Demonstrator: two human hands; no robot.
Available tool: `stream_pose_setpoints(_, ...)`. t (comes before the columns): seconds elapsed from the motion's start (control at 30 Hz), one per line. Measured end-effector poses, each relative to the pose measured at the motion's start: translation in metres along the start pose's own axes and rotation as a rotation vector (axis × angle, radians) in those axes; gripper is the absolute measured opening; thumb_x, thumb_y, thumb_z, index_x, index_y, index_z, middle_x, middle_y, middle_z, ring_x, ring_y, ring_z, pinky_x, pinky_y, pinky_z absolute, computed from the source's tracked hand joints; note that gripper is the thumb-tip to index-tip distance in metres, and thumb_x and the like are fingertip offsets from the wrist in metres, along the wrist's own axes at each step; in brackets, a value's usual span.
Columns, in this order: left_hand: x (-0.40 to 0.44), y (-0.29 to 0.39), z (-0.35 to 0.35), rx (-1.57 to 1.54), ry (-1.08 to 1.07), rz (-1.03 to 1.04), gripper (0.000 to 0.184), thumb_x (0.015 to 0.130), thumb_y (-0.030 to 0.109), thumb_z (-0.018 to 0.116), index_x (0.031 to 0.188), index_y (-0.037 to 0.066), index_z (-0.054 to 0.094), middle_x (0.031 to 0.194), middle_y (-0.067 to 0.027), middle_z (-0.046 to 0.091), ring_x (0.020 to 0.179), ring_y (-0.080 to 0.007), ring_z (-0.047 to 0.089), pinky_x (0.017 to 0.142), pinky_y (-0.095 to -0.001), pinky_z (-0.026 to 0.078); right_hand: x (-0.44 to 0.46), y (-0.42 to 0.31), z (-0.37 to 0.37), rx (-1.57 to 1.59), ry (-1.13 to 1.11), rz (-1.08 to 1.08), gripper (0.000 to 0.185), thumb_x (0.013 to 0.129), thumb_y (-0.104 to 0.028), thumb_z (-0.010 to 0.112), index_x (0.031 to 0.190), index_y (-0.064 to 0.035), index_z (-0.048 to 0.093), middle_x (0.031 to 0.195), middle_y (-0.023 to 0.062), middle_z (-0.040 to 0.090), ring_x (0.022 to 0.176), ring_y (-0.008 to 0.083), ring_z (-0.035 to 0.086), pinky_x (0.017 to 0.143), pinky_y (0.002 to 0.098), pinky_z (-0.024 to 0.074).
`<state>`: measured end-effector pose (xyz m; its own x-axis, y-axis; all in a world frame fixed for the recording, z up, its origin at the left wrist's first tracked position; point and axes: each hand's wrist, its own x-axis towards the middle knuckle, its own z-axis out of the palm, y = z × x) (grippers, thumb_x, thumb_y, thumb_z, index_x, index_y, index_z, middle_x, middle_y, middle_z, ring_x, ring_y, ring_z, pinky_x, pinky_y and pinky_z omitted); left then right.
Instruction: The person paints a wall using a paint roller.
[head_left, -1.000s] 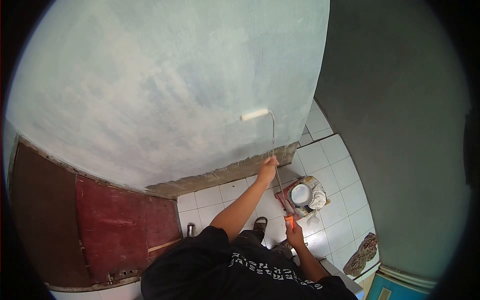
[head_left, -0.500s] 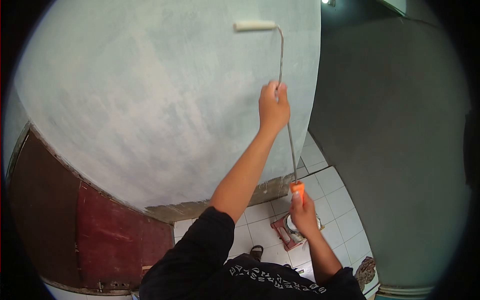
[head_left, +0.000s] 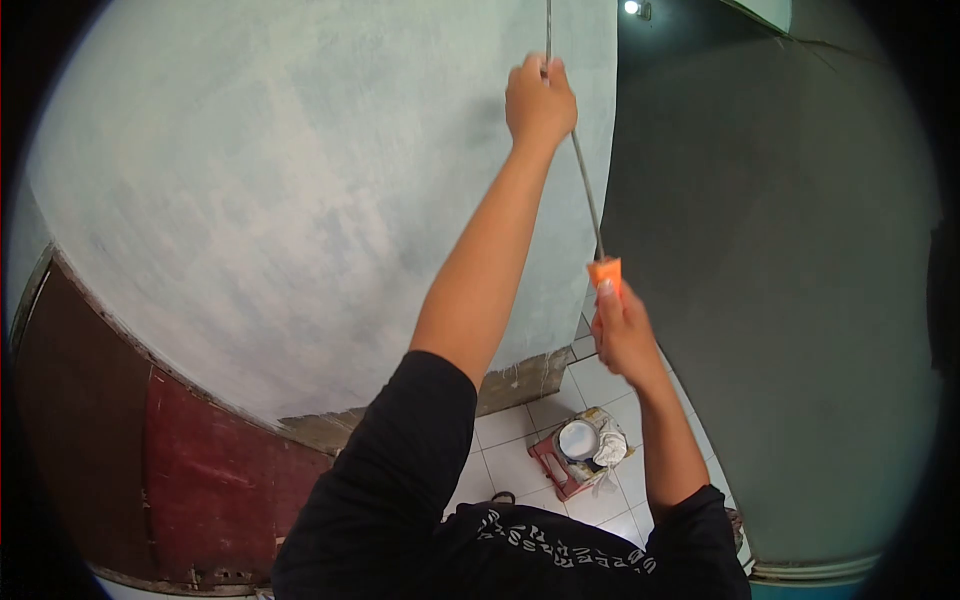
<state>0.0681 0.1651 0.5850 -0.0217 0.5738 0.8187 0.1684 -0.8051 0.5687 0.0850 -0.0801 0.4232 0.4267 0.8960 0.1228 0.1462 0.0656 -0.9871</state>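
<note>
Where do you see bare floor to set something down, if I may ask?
Bare tiled floor shows left of the red stool, bordered by the wall's brown base and the black shirt. A narrower patch shows between the stool and the right forearm. The stool top is crowded: a pail beside a crumpled cloth.

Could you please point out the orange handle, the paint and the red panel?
Orange handle (head_left: 606,271): head view, its upper end.
Paint (head_left: 577,440): head view, middle of its surface.
Red panel (head_left: 212,465): head view, its flat face.
</note>
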Motion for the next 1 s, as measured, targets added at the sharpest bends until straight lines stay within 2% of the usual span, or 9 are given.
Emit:
stream_pose_setpoints(0.13,-0.120,-0.052,-0.009,0.082,-0.092,-0.079,0.026,0.102,0.029,0.052,0.097,0.004,0.058,0.092,-0.0171,0.061,0.087,-0.0355,0.060,0.077,-0.0428,0.048,-0.038,0.116,0.012,-0.114,0.003,-0.032,0.048,0.107,-0.042,0.042,0.129,-0.0027,0.058,0.081,0.0046,0.057,0.070,0.0131,0.052,0.067,0.0315,0.0479)
stream_pose_setpoints(0.2,-0.192,-0.084,-0.015,0.130,-0.149,-0.134,0.023,0.102,0.027,0.052,0.098,0.005,0.058,0.093,-0.0175,0.060,0.088,-0.0360,0.060,0.077,-0.0434,0.048,-0.071,0.183,0.015,-0.169,0.002,0.014,0.047,0.108,-0.041,0.041,0.125,-0.0013,0.058,0.084,0.0099,0.062,0.077,0.0191,0.060,0.075,0.0363,0.0501)
stream_pose_setpoints(0.23,-0.229,-0.099,-0.018,0.173,-0.178,-0.171,0.022,0.102,0.026,0.052,0.099,0.005,0.058,0.094,-0.0178,0.060,0.090,-0.0361,0.061,0.077,-0.0436,0.048,-0.092,0.216,0.015,-0.169,-0.011,0.037,0.047,0.108,-0.041,0.041,0.125,-0.0013,0.058,0.084,0.0099,0.062,0.077,0.0191,0.060,0.075,0.0363,0.0501)
stream_pose_setpoints(0.3,-0.305,-0.131,-0.023,0.191,-0.239,-0.282,0.020,0.101,0.029,0.054,0.108,0.011,0.058,0.095,-0.0128,0.060,0.093,-0.0375,0.061,0.074,-0.0493,0.049,-0.132,0.263,0.013,-0.205,-0.044,0.129,0.047,0.107,-0.043,0.042,0.123,-0.0023,0.059,0.076,0.0010,0.055,0.065,0.0084,0.049,0.060,0.0271,0.0431)
stream_pose_setpoints(0.47,-0.434,-0.186,-0.033,0.240,-0.469,-0.643,0.026,0.102,0.030,0.055,0.104,0.004,0.060,0.096,-0.0186,0.064,0.094,-0.0368,0.063,0.080,-0.0437,0.049,-0.205,0.316,0.005,-0.314,-0.047,0.323,0.046,0.107,-0.041,0.044,0.119,-0.0005,0.062,0.090,0.0134,0.067,0.086,0.0241,0.064,0.079,0.0382,0.0498)
stream_pose_setpoints(0.53,-0.459,-0.203,-0.033,0.149,-0.615,-0.966,0.029,0.101,0.030,0.056,0.106,0.003,0.065,0.102,-0.0189,0.069,0.097,-0.0334,0.066,0.083,-0.0408,0.049,-0.211,0.321,0.000,-0.376,-0.059,0.396,0.047,0.107,-0.041,0.044,0.119,-0.0004,0.062,0.096,0.0176,0.070,0.093,0.0283,0.068,0.084,0.0401,0.0503)
stream_pose_setpoints(0.63,-0.499,-0.235,-0.020,0.073,-0.560,-0.995,0.033,0.101,0.034,0.054,0.109,0.005,0.068,0.100,-0.0195,0.071,0.099,-0.0375,0.067,0.087,-0.0423,0.050,-0.213,0.324,0.002,-0.398,-0.069,0.509,0.051,0.106,-0.045,0.043,0.117,0.0012,0.064,0.103,0.0261,0.069,0.102,0.0392,0.068,0.088,0.0443,0.0505)
stream_pose_setpoints(0.87,-0.539,-0.272,-0.011,0.150,-0.731,-1.180,0.042,0.101,0.038,0.054,0.119,0.002,0.066,0.115,-0.0216,0.070,0.112,-0.0360,0.065,0.093,-0.0408,0.050,-0.201,0.338,-0.001,-0.553,-0.119,0.658,0.058,0.104,-0.051,0.044,0.112,0.0032,0.064,0.097,0.0289,0.069,0.098,0.0460,0.066,0.084,0.0478,0.0510)
stream_pose_setpoints(1.0,-0.566,-0.296,-0.004,0.334,-0.845,-1.244,0.041,0.101,0.041,0.051,0.119,0.008,0.067,0.122,-0.0169,0.068,0.112,-0.0345,0.064,0.094,-0.0440,0.049,-0.198,0.359,0.005,-0.573,-0.127,0.706,0.060,0.103,-0.052,0.044,0.109,0.0031,0.066,0.097,0.0296,0.068,0.100,0.0467,0.066,0.084,0.0487,0.0508)
